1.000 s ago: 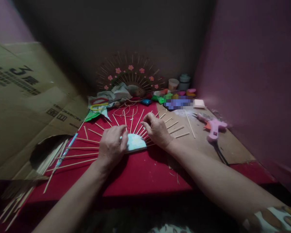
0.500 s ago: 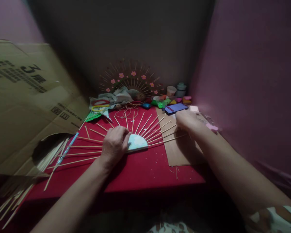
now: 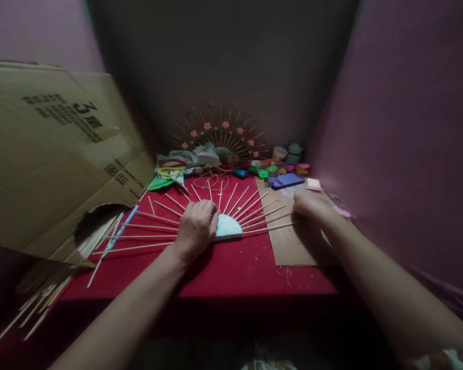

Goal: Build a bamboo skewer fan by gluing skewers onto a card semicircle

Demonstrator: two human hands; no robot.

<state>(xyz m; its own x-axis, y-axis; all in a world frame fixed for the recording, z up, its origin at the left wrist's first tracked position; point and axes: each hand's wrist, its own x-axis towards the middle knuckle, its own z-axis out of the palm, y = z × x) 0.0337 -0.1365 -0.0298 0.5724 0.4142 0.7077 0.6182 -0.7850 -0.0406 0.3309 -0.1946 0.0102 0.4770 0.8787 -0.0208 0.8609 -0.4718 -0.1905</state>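
Note:
Thin wooden sticks spread like a fan from a pale blue half-round base (image 3: pixel 228 227) on the red tabletop. My left hand (image 3: pixel 198 221) closes over the left part of this base, its thumb along the top; the fingertips are partly hidden. To the right, my right hand (image 3: pixel 307 204) is held closed above a cardboard sheet (image 3: pixel 283 249), by the tips of the right-hand sticks (image 3: pixel 270 203). Its fingers are curled out of sight, so what they pinch, if anything, cannot be made out.
A cardboard box (image 3: pixel 54 174) with a hole full of loose sticks (image 3: pixel 102 234) stands at left. Behind are a flowered fan (image 3: pixel 226 126), scissors with looped handles (image 3: pixel 172 171), colourful clay packets (image 3: pixel 270 171), a cup (image 3: pixel 279 154) and a phone (image 3: pixel 288 181). Walls close in around the table.
The view has swung left, so everything sits further right in the picture. My right hand has shifted slightly away from the phone, rightward and nearer to me. My left hand stays on the base.

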